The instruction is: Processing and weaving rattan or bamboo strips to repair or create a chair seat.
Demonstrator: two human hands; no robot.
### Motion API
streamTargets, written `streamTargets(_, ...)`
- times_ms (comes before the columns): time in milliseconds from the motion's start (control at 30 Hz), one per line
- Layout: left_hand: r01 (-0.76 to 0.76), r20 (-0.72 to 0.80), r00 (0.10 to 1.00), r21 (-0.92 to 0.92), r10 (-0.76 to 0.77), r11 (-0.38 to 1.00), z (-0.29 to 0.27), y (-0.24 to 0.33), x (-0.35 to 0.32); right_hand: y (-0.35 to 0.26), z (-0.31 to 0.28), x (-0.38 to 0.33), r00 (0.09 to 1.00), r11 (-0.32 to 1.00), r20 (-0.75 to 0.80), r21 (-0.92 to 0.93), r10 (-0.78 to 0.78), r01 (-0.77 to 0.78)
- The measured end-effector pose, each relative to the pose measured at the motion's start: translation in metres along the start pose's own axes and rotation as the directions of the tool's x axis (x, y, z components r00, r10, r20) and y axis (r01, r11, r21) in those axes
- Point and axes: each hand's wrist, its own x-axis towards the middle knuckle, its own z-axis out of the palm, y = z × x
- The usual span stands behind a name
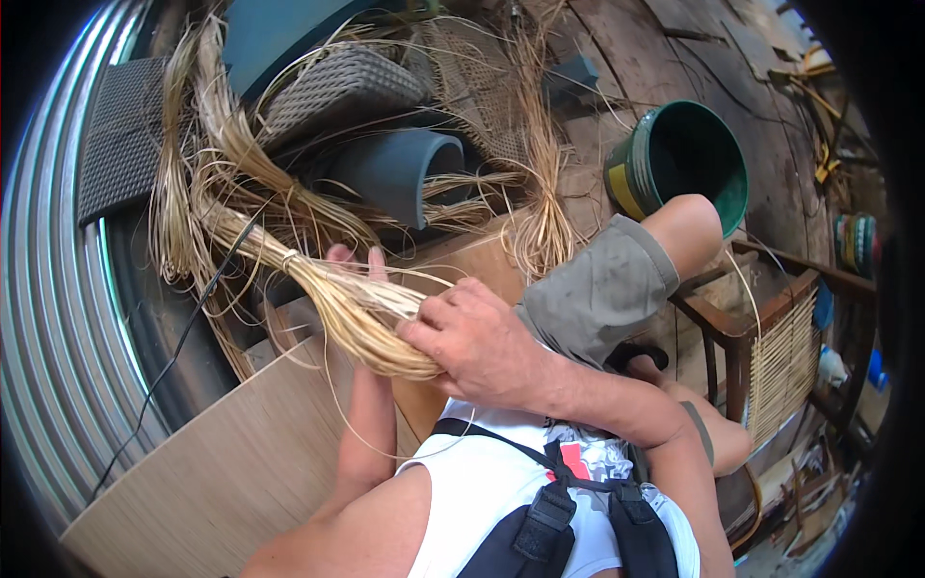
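Observation:
A tied bundle of pale rattan strands lies slantwise before me, folded into a loop at its near end. My right hand is closed on that looped end, its fingers curled over the strands. Beneath the bundle is my left hand, mostly hidden by it. Only its outstretched, parted fingertips show past the far side. One loose strand hangs in a curve over my left forearm. Up and left of the bundle, more tied rattan hanks lie together.
A wooden board lies at lower left beside corrugated metal sheeting. Ahead are a curved grey-blue piece, woven pieces and another strand bundle. A green bucket and a wooden chair frame with woven cane stand at right.

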Motion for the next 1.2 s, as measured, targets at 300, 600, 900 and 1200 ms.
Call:
streamTargets(300,0.149,-0.057,0.978,0.865,-0.2,0.479,-0.014,0.03,0.043,0.006,0.001,0.001,0.976,0.983,-0.127,0.023,-0.178,0.182)
streamTargets(600,-0.047,0.084,0.996,0.695,-0.016,0.718,-0.119,-0.004,0.053,-0.029,0.0,0.025,0.949,0.944,-0.112,0.121,-0.294,0.307)
streamTargets(900,-0.272,0.115,0.962,0.317,0.248,0.909,-0.116,-0.026,0.056,0.001,-0.057,-0.007,0.993,0.904,-0.041,0.413,-0.107,0.114)
streamTargets(1200,0.617,0.634,0.768,-0.771,0.094,0.156,-0.101,0.102,0.065,-0.007,-0.068,-0.055,0.992,0.945,0.084,0.321,-0.092,0.061)
